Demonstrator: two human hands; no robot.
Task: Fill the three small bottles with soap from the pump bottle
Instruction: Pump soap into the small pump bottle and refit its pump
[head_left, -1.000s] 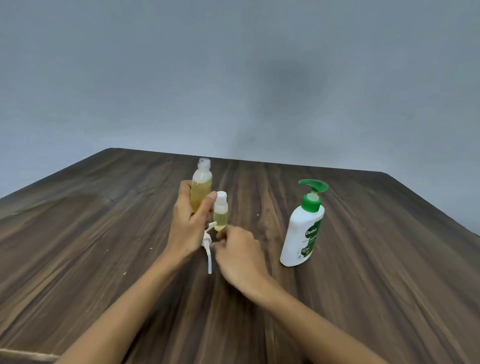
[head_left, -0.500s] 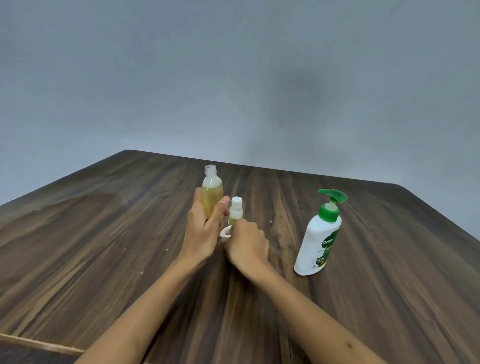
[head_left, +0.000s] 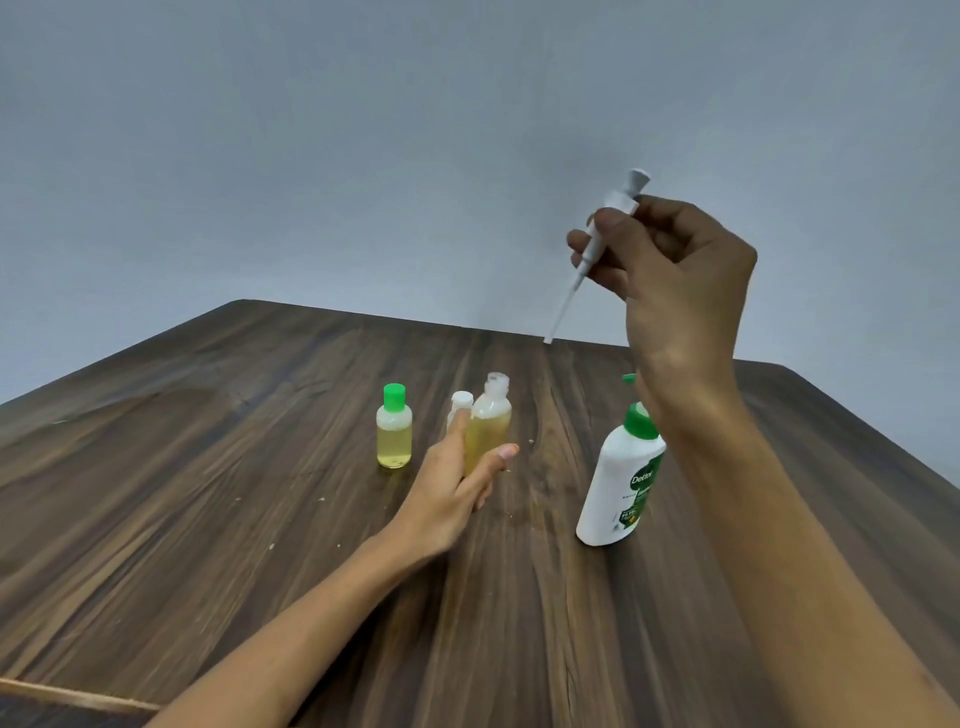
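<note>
Three small clear bottles of yellow soap stand mid-table. One with a green cap (head_left: 394, 434) is on the left. A tiny white-capped bottle (head_left: 460, 404) is partly hidden behind my left hand (head_left: 451, 489). The tallest bottle (head_left: 488, 422) has no cap, and my left hand's fingers wrap loosely around its lower part. My right hand (head_left: 670, 270) is raised high, pinching a white pump head (head_left: 597, 244) with its dip tube pointing down-left. The white Dettol pump bottle (head_left: 618, 480) with green pump stands at the right, partly behind my right forearm.
The dark wooden table (head_left: 208, 493) carries a few small crumbs near the bottles. Its far edge meets a plain grey wall. A pale strip runs along the near left corner.
My right hand has lifted the white pump head from the table up into the air. The view has shifted, and the green-capped bottle now shows to the left.
</note>
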